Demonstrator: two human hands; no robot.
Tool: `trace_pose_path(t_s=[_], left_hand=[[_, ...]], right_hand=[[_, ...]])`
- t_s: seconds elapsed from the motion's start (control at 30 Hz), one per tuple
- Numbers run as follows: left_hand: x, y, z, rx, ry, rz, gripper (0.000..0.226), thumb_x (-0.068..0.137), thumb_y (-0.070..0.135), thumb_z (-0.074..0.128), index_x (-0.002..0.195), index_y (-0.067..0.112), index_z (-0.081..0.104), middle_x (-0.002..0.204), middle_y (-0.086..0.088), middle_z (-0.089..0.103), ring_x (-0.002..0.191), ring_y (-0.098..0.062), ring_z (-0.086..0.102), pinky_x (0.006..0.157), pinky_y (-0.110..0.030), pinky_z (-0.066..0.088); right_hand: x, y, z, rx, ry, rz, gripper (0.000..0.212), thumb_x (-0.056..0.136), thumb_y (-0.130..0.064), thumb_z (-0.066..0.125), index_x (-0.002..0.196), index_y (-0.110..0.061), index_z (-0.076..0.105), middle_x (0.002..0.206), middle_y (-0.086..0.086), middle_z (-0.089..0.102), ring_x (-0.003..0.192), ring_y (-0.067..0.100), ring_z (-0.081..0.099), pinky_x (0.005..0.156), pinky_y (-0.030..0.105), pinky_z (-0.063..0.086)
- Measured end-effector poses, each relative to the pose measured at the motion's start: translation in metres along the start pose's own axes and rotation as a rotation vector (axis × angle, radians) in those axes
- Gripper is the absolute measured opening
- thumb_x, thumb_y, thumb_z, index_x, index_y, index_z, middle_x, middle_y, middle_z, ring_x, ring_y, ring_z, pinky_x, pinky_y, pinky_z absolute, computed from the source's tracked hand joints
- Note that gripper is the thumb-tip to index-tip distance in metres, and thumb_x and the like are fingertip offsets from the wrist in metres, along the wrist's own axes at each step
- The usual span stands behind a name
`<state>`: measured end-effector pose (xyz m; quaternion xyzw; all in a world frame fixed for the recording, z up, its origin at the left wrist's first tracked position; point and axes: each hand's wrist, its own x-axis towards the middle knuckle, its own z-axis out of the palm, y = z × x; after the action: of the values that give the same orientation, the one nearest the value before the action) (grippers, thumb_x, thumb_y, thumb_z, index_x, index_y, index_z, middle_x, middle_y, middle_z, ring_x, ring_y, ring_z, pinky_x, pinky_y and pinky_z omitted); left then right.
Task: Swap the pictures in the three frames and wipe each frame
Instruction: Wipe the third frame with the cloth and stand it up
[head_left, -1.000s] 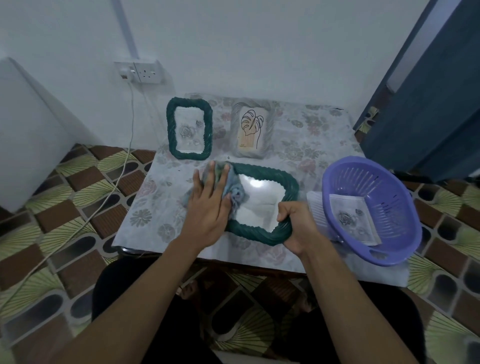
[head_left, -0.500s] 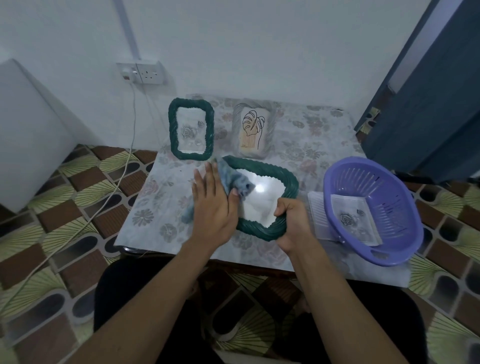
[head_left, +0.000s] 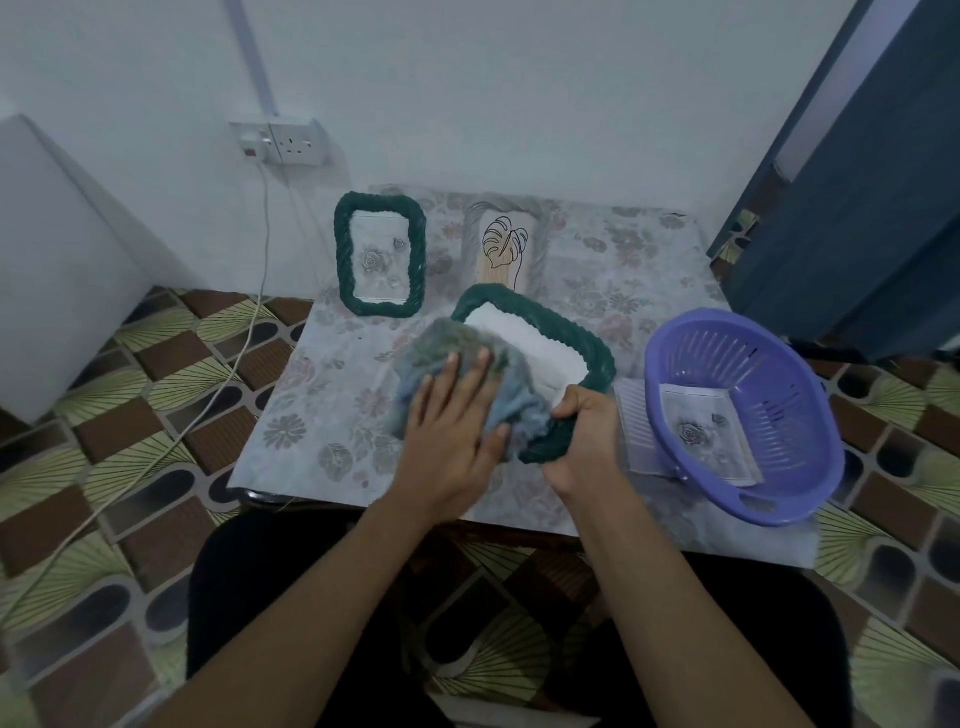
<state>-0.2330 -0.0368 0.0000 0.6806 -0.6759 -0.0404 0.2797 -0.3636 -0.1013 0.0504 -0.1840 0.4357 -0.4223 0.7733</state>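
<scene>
The purple basket (head_left: 779, 374) sits at the counter's (head_left: 322, 395) right edge, tipped toward the person. It holds one rose print (head_left: 701, 431), lying flat on the bottom. A white ribbed sheet (head_left: 636, 431) sticks out from under the basket's left side.

At mid-counter lies the frame (head_left: 571, 338), green and set at a slant, with white showing inside it. The cloth (head_left: 467, 353) covers its left part. The left hand (head_left: 447, 431) presses flat on the cloth, fingers straight and a little apart. The right hand (head_left: 582, 436) grips the frame's near corner, fingers curled and clamped round the rim.

Behind stand the far green frame (head_left: 379, 254), holding a rose picture, and just to its right the grey frame (head_left: 506, 249), holding a leaf drawing
</scene>
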Motion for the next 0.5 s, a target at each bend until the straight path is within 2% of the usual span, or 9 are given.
trace_pose_path(t_s=[0.03,0.1,0.17,0.2,0.3,0.4,0.5], left_hand=[[0.008,-0.006,-0.005,0.039,-0.001,-0.068,0.06,0.096,0.063,-0.004,0.151,0.041,-0.016,0.162,0.012,-0.012,0.151,-0.016,-0.014,0.121,-0.049,-0.01],[0.023,-0.023,-0.016,0.071,-0.004,-0.203,0.074,0.089,0.069,-0.012,0.154,0.034,-0.009,0.163,0.008,-0.016,0.149,-0.02,-0.018,0.118,-0.053,-0.014],[0.034,-0.039,-0.023,0.051,0.01,-0.315,0.079,0.088,0.069,-0.009,0.157,0.031,-0.002,0.163,0.006,-0.015,0.149,-0.022,-0.017,0.119,-0.054,-0.011],[0.038,-0.042,-0.026,-0.007,0.025,-0.347,0.078,0.089,0.067,-0.004,0.157,0.029,0.001,0.165,0.005,-0.011,0.15,-0.023,-0.014,0.12,-0.054,-0.007],[0.039,-0.033,-0.026,-0.289,0.128,-0.39,0.073,0.094,0.056,0.011,0.158,0.019,0.008,0.165,-0.001,0.006,0.152,-0.025,-0.004,0.123,-0.049,0.003],[0.032,-0.007,-0.021,-0.38,0.148,-0.413,0.063,0.103,0.041,0.019,0.157,0.012,0.002,0.165,-0.007,-0.007,0.151,-0.021,-0.01,0.124,-0.043,-0.001],[0.019,0.016,-0.009,-0.424,0.156,-0.391,0.06,0.104,0.038,0.022,0.153,0.021,-0.008,0.163,-0.006,-0.017,0.147,-0.018,-0.022,0.121,-0.039,-0.012]], right_hand=[[-0.001,0.001,-0.002,0.004,0.0,-0.003,0.036,0.041,-0.007,0.047,0.062,-0.021,0.022,0.063,-0.003,0.025,0.053,0.019,0.03,0.053,0.027,0.036],[0.0,0.004,-0.006,-0.051,0.018,0.0,0.059,0.023,-0.011,0.059,0.064,-0.021,0.018,0.078,0.0,0.017,0.063,0.022,0.024,0.061,0.031,0.032],[-0.001,0.005,-0.009,-0.1,0.009,0.008,0.085,0.007,-0.015,0.065,0.076,-0.021,0.015,0.09,0.003,0.015,0.073,0.025,0.019,0.063,0.032,0.028],[-0.002,0.006,-0.008,-0.106,-0.011,0.004,0.09,0.005,-0.016,0.066,0.079,-0.021,0.015,0.093,0.004,0.015,0.076,0.026,0.017,0.063,0.033,0.027],[-0.006,0.005,-0.001,-0.065,-0.021,-0.015,0.075,0.013,-0.011,0.058,0.073,-0.021,0.014,0.09,0.003,0.014,0.076,0.024,0.012,0.062,0.031,0.023],[-0.006,0.008,0.002,-0.015,0.013,-0.029,0.067,0.019,-0.011,0.054,0.072,-0.021,0.015,0.074,-0.002,0.022,0.064,0.02,0.023,0.061,0.029,0.027],[-0.007,0.013,0.008,-0.001,0.04,-0.036,0.066,0.018,-0.011,0.052,0.071,-0.022,0.015,0.069,-0.001,0.024,0.062,0.02,0.025,0.059,0.028,0.029]])
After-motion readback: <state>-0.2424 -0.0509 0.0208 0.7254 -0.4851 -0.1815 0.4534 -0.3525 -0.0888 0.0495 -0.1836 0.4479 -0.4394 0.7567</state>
